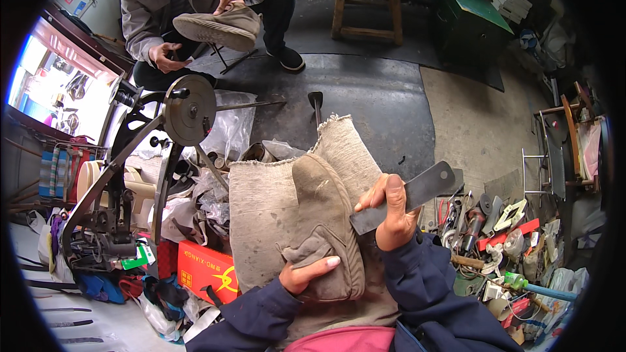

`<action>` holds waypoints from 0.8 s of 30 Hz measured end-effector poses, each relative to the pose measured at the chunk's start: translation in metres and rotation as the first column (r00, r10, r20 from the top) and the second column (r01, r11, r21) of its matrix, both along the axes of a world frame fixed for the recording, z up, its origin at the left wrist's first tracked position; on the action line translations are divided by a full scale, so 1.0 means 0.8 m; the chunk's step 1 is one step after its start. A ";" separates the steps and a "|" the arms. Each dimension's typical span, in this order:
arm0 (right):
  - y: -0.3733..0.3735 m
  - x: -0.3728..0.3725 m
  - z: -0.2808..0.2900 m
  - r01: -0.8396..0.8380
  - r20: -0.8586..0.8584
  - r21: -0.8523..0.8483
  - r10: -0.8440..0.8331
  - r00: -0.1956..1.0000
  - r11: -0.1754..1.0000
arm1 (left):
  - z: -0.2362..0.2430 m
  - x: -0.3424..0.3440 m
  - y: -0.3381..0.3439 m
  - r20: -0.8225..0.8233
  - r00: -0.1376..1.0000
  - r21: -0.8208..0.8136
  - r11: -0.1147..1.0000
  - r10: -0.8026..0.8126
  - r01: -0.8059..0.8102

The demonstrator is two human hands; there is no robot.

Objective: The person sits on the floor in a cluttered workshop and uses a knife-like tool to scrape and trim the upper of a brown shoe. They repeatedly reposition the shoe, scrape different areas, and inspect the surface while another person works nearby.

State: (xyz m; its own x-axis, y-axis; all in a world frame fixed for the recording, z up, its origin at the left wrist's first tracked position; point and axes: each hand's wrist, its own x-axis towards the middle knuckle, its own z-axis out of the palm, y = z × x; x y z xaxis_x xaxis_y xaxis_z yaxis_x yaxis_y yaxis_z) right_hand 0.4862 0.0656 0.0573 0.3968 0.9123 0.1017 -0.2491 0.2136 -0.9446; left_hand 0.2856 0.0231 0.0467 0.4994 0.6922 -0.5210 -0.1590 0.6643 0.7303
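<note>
A grey-brown soft shoe (319,199) lies across my lap with its toe pointing away from me and its ribbed sole edge along the right. My left hand (310,277) is closed around its heel end, thumb on top; the fingers underneath are hidden. In my right hand (393,212) I grip a flat, dark metal blade (430,188) with a hole near its upper end, probably a cobbler's knife. Its lower end meets or nearly meets the sole edge; I cannot tell whether they touch. A worn beige cloth (257,202) covers my lap under the shoe.
A hand-wheel sewing machine (189,111) stands at the left, near a red box (207,272). Opposite, a seated person (160,10) holds a matching shoe (222,28). Tools (469,228) crowd the right. A wooden stool (365,3) and green cabinet (471,13) stand farther back.
</note>
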 end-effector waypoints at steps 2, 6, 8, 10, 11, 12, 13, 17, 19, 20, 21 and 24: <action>-0.001 0.000 0.000 0.003 0.015 0.010 -0.004 1.000 1.000 | -0.001 0.000 0.000 0.006 1.000 0.003 1.000 0.002 -0.002; -0.003 -0.001 0.002 -0.004 0.016 -0.007 0.004 1.000 1.000 | -0.001 0.001 0.000 0.001 1.000 0.014 1.000 0.003 -0.003; -0.003 -0.001 0.002 0.005 0.034 -0.013 -0.005 0.999 1.000 | -0.001 0.001 0.000 0.008 1.000 -0.002 1.000 0.005 -0.005; -0.004 -0.001 0.002 -0.001 0.031 -0.027 0.002 1.000 1.000 | 0.000 0.001 -0.001 0.028 1.000 -0.009 1.000 0.013 -0.012; -0.004 -0.001 0.001 0.006 0.034 -0.034 -0.005 0.999 0.999 | 0.000 0.002 -0.001 0.046 0.999 -0.007 1.000 0.020 -0.019; -0.004 -0.001 0.001 -0.006 0.025 -0.034 0.007 1.000 0.999 | 0.001 0.002 -0.002 0.062 0.998 -0.006 0.999 0.033 -0.032; -0.004 -0.001 0.001 -0.012 0.019 -0.035 0.013 1.000 0.999 | 0.002 0.003 -0.002 0.051 0.998 0.001 0.999 0.034 -0.034; 0.005 0.001 0.010 0.005 0.011 -0.019 -0.004 1.000 1.000 | 0.016 0.005 0.003 -0.018 0.999 0.057 0.997 0.049 -0.048; 0.015 0.002 0.020 0.002 -0.010 0.042 -0.001 1.000 0.999 | 0.029 0.006 0.012 -0.053 0.997 0.143 0.988 0.057 -0.049; 0.021 0.002 0.026 0.014 -0.009 0.079 -0.013 1.000 0.997 | 0.035 0.006 0.019 -0.064 0.996 0.209 0.977 0.066 -0.051; 0.027 0.002 0.031 0.012 -0.038 0.105 -0.008 0.999 0.994 | 0.042 0.006 0.026 -0.061 0.995 0.298 0.953 0.082 -0.060; 0.046 -0.001 0.042 0.035 -0.134 0.160 -0.013 0.991 0.986 | 0.052 0.009 0.046 -0.095 0.993 0.371 0.928 0.063 -0.023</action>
